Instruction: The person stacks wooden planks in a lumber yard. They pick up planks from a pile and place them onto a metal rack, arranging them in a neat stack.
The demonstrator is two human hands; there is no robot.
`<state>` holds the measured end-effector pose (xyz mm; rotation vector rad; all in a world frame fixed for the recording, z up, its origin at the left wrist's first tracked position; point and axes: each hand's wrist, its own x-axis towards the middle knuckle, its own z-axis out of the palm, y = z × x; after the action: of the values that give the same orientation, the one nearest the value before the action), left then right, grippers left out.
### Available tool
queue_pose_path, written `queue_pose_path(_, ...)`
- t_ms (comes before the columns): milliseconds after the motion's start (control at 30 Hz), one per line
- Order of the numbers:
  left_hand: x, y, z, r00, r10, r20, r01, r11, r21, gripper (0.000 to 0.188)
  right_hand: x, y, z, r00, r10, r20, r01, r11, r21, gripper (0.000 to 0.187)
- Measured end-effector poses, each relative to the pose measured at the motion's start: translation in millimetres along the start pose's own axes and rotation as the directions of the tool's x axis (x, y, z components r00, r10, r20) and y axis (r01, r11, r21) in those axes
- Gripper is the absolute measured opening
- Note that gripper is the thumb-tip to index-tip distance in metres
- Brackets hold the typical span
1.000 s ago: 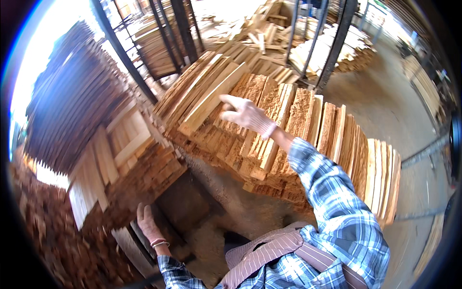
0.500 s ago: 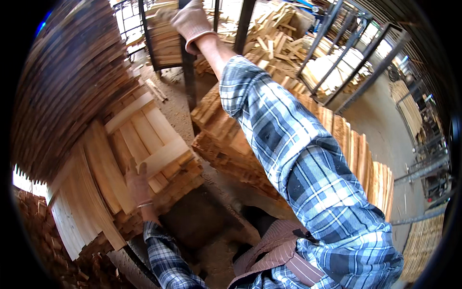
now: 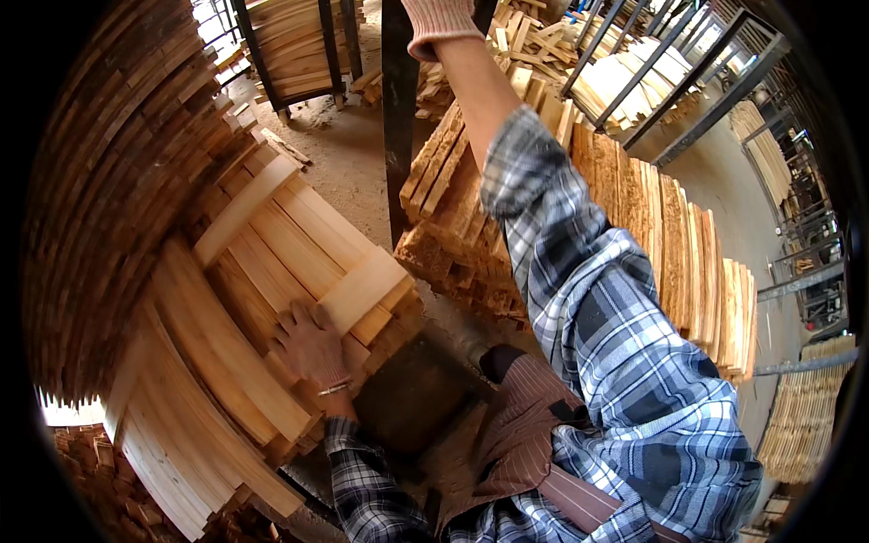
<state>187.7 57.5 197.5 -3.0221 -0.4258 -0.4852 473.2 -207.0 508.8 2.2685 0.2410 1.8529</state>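
My left hand point(image 3: 312, 348), in a work glove, lies palm down with its fingers apart on a stack of pale wooden planks point(image 3: 294, 213). Two short boards lie crosswise over that stack; the nearer crosswise board point(image 3: 364, 288) is just beside my left fingertips. My right arm reaches far forward, its hand point(image 3: 444, 16) at the top edge beside a dark upright metal post point(image 3: 398, 136). Only the wrist and glove cuff show clearly there; the right fingers are out of the picture, so what they hold or touch is hidden.
A tall wall of stacked boards point(image 3: 109, 208) rises on the left. Long planks point(image 3: 213, 339) lie beside my left hand. A rough-edged wood stack point(image 3: 625, 199) stands under my right arm. Behind are a framed board stack point(image 3: 285, 45) and dark metal rails point(image 3: 715, 86).
My view has shifted, so the plank stacks appear larger. My right hand has gone up to the top edge, its fingers leaving the picture. My left hand still rests on the planks.
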Motion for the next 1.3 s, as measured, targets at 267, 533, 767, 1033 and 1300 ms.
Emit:
queue_pose_path(267, 0.3, -1.2, 8.0, 1.0, -0.001, -0.029, 0.003, 0.998, 0.065, 0.04, -2.1, 7.8, 0.1, 0.994, -0.053, -0.095, 0.053, 0.999, -0.003, 0.015)
queue_pose_path(533, -2.0, -1.7, 9.0, 0.999, -0.013, -0.042, 0.011, 0.999, -0.03, 0.04, 6.6, 9.8, 25.7, 0.979, -0.113, -0.172, 0.101, 0.992, -0.077, 0.014)
queue_pose_path(767, -7.7, 2.4, -3.7, 1.0, 0.006, -0.012, -0.007, 0.997, -0.078, 0.036, 17.5, -0.4, 57.1, 0.997, 0.025, -0.071, -0.02, 0.996, 0.081, 0.012)
queue_pose_path(1033, -15.2, 8.7, -16.9, 1.0, 0.02, -0.021, -0.022, 0.997, -0.07, 0.037, 16.2, 4.1, 78.2, 0.987, 0.139, 0.081, -0.156, 0.949, 0.274, 0.013)
queue_pose_path(1300, -14.8, 5.8, -13.9, 1.0, 0.009, -0.011, -0.01, 0.997, -0.076, 0.041, 8.5, -6.2, 114.1, 0.955, 0.189, 0.23, -0.265, 0.891, 0.368, 0.016)
